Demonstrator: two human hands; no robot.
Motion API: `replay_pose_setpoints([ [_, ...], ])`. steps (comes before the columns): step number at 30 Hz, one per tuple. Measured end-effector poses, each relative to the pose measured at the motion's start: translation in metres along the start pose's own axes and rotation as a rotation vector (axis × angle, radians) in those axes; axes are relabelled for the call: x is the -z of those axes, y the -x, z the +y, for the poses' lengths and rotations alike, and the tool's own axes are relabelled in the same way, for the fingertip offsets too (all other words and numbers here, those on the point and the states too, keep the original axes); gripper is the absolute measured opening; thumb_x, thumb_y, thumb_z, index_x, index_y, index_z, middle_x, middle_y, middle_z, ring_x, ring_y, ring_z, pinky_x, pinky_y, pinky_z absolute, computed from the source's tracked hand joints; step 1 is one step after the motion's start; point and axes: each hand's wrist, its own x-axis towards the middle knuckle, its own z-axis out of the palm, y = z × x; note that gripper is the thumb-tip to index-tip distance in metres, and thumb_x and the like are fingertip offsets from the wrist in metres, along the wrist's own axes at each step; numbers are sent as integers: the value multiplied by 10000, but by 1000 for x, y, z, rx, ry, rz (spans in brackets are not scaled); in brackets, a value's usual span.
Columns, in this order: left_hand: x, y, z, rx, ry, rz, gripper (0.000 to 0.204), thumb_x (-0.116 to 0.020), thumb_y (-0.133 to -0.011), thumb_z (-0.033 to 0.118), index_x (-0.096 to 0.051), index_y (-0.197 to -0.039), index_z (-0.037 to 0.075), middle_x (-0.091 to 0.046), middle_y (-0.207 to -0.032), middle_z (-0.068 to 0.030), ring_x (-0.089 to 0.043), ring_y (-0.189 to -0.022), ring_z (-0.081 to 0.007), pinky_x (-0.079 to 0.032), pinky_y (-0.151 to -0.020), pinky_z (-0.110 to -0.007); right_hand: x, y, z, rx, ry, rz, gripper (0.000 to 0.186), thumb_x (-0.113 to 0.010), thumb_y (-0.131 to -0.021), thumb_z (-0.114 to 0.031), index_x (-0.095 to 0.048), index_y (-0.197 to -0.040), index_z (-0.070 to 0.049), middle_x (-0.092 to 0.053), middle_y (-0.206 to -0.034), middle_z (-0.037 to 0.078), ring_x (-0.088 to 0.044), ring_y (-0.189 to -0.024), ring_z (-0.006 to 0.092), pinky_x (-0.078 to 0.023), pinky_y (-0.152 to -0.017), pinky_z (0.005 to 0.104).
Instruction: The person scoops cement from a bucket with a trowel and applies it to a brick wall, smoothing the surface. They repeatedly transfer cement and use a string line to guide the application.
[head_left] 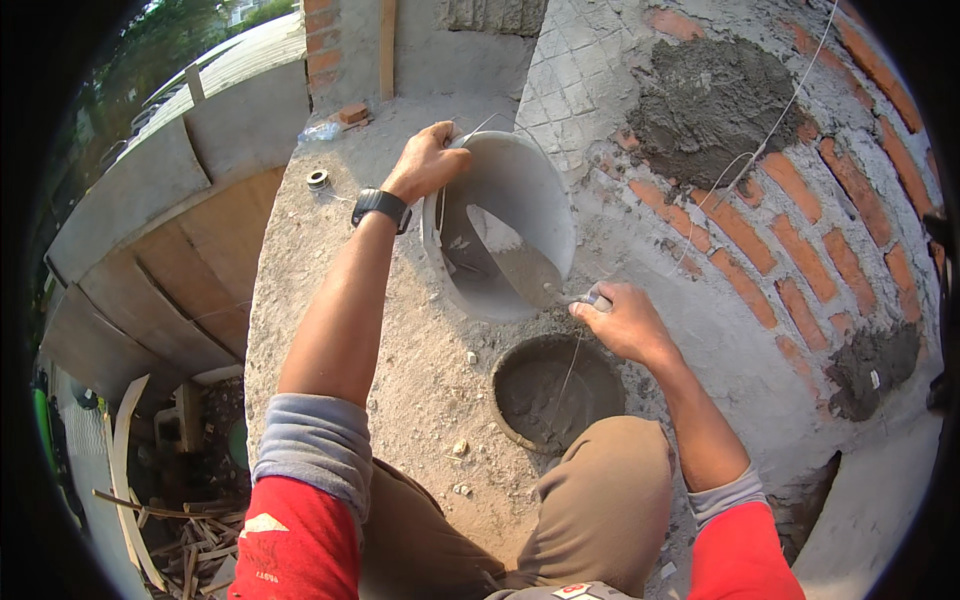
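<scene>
Head view here, and both hands are busy around a pale grey bucket [545,190] sitting a bit above the middle of the frame, tipped so its mouth faces the camera. The left hand [428,165] is clamped on the bucket's rim at its upper left, with a black watch [380,208] on that wrist. The right hand [625,322], right of center, has its fingers wrapped round the handle of a trowel [525,268]; the blade reaches into the bucket, tip pointing upper left, with grey smears on it. Just below the bucket there's a round pan [507,425] with wet grey mortar [550,385] inside, right by the person's knee [610,475]. Over on the right is a brick surface [745,235] with a big dark mortar patch [710,110] near the top and a smaller one [873,370] lower down. A little spool [318,179] sits upper left, and scrap wood [205,545] is piled lower left.
</scene>
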Motion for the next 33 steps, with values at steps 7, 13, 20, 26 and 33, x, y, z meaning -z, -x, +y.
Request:
replay_pose_setpoints([
  [7,0,-14,-17,-11,-37,-88,293,-722,-749,185,-694,-965,-11,-700,-868,-126,-651,-852,-234,-515,-785,-378,41,28,16,72,55,32,407,-746,-927,-409,-722,-927,-3,-699,-784,203,-683,-758,350,-510,-730,464],
  [13,24,-12,-47,53,-87,-43,321,-718,-686,181,-678,-935,-17,-678,-854,-152,-634,-836,-261,-506,-772,-381,103,80,7,380,-162,-183,291,-820,-912,-322,-744,-955,-44,-629,-705,7,-548,-614,84,-428,-570,304],
  [20,57,-10,-45,57,-237,-23,310,-724,-673,168,-653,-911,-18,-651,-811,-149,-625,-825,-261,-505,-779,-392,144,57,61,-157,-189,257,385,-723,-967,-359,-667,-812,-11,-557,-622,2,-541,-560,99,-422,-538,304],
  [26,66,6,-17,-108,-188,11,261,-688,-764,158,-649,-948,-23,-695,-885,-183,-662,-871,-250,-524,-818,-397,128,84,66,-94,300,280,363,-720,-939,-360,-715,-891,0,-666,-758,132,-659,-747,302,-496,-733,449],
  [33,49,6,28,-332,-326,-4,271,-676,-763,140,-640,-977,-22,-692,-907,-244,-653,-841,-396,-531,-802,-438,33,4,-46,355,676,232,220,-721,-883,-208,-785,-971,-16,-741,-908,176,-758,-844,334,-598,-746,450],
])
